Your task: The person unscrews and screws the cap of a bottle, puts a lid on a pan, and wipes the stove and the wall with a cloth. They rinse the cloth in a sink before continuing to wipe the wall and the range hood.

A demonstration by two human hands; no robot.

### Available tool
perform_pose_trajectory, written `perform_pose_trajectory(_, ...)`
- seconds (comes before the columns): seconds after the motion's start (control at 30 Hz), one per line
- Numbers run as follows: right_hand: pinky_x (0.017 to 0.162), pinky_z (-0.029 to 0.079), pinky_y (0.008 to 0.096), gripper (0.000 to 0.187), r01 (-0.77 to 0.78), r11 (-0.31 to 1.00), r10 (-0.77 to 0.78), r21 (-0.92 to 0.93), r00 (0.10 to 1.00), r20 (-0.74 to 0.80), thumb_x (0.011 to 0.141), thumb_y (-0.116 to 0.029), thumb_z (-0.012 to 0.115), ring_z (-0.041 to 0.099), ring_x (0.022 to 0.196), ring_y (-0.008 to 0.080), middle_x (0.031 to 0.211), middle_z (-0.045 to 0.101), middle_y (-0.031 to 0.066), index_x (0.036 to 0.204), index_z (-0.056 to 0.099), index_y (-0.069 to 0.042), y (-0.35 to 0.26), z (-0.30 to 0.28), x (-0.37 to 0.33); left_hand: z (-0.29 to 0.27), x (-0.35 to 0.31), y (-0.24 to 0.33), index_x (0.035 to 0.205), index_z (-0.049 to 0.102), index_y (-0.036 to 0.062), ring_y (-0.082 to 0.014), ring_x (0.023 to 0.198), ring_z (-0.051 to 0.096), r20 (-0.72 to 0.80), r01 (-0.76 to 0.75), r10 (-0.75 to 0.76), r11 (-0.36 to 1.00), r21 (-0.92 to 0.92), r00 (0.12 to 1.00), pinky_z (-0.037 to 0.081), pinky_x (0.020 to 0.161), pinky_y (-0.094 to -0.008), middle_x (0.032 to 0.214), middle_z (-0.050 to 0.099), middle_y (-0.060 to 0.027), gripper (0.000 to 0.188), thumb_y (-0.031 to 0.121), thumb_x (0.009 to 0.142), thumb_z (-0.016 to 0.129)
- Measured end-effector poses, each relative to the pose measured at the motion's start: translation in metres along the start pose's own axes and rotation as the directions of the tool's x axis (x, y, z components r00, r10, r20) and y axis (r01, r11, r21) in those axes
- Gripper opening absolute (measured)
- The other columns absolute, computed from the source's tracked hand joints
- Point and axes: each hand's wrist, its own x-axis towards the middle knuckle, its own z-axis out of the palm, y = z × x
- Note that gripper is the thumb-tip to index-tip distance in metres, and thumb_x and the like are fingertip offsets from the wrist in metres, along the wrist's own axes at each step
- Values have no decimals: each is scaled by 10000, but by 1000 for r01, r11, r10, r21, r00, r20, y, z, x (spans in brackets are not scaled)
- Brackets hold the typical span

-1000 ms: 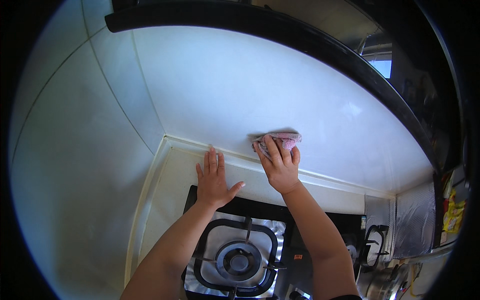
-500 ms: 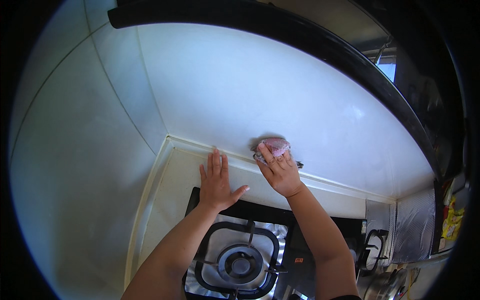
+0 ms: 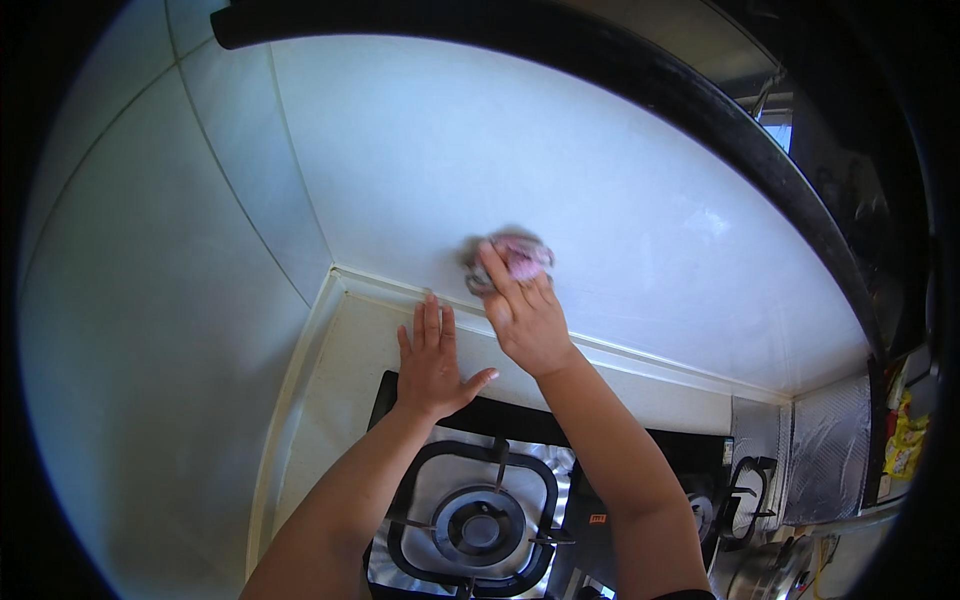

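A crumpled pink and grey cloth [image 3: 522, 258] is pressed against the white back wall [image 3: 420, 170] under my right hand [image 3: 530, 318], whose fingers curve over it. The cloth's lower side is partly covered by those fingers and slightly blurred. My left hand [image 3: 435, 365] lies flat on the pale counter [image 3: 350, 345], fingers spread and tips touching the ledge at the wall's foot. Nothing is in the left hand. Just below both hands is a black gas stove with a round burner [image 3: 480, 525] inside a square black pan support [image 3: 405, 490].
A dark range hood edge [image 3: 480, 35] curves across the top. Tiled wall [image 3: 170, 330] rises on the left. At the right stand a second pan support [image 3: 745, 500], a silver foil panel [image 3: 830, 450], a yellow packet [image 3: 905, 450] and a metal pot [image 3: 765, 570].
My right hand has slid the cloth up and to the left along the wall. The left hand stays in the same place on the counter.
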Motion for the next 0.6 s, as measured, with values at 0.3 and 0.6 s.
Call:
perform_pose_trajectory(0.3, 965, 375, 401, 109, -50, 999, 49, 13, 999, 19, 757, -129, 553, 584, 849, 236, 1392, 452, 145, 731, 474, -58, 3, -3, -31, -6, 0, 1, 1428, 184, -61, -393, 1407, 81, 56, 28, -29, 999, 15, 998, 113, 1080, -612, 1519, 50, -241, 1084, 692, 740, 550)
perform_pose_trajectory(0.6, 945, 395, 405, 88, 13, 999, -7, 37, 986, -169, 789, -131, 536, 574, 938, 251, 1399, 438, 155, 763, 500, -55, -9, -3, 60, -6, -1, -1, 1429, 185, -46, -383, 1407, 80, 53, 48, -49, 999, 22, 997, 103, 1092, -593, 1515, 76, -235, 1060, 671, 745, 561)
